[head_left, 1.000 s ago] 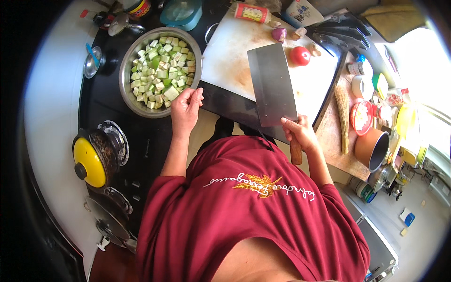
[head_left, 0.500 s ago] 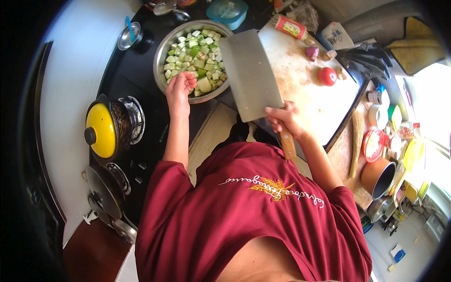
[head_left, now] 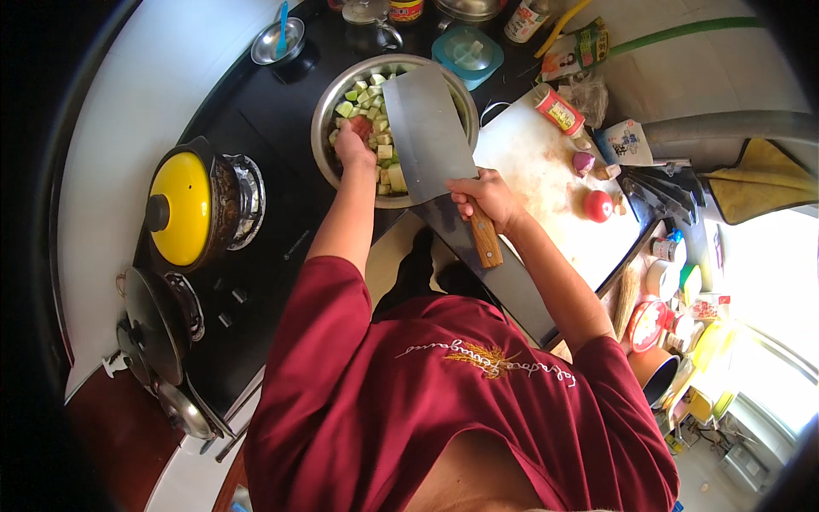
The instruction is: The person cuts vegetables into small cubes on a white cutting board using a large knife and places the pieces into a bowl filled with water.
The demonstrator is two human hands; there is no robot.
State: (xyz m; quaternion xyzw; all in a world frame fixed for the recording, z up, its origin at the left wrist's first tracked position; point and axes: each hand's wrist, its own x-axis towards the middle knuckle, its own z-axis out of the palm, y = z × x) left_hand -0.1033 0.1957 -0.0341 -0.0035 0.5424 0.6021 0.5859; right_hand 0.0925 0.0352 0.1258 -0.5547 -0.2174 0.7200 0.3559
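Note:
A steel bowl (head_left: 322,111) on the dark worktop holds diced, pale, green-skinned vegetable (head_left: 375,101), which looks like eggplant. Among the cubes at the bowl's left side is my left hand (head_left: 353,145), its fingers loosely curved and apart, partly sunk among the pieces. My right hand (head_left: 486,199) grips a cleaver (head_left: 431,132) where its wooden handle meets the blade. The broad blade lies flat over the right part of the bowl and hides many cubes.
The white cutting board (head_left: 546,162) at right bears a tomato (head_left: 598,206), a purple onion (head_left: 583,164) and a red-labelled bottle (head_left: 559,109). A lidded teal container (head_left: 467,56) stands behind the bowl. On the left are a yellow-lidded pot (head_left: 183,209) and a small metal bowl (head_left: 277,41).
My left hand has gone from above the bowl's near rim down among the cubes. The cleaver has moved left, from beside the bowl to over it.

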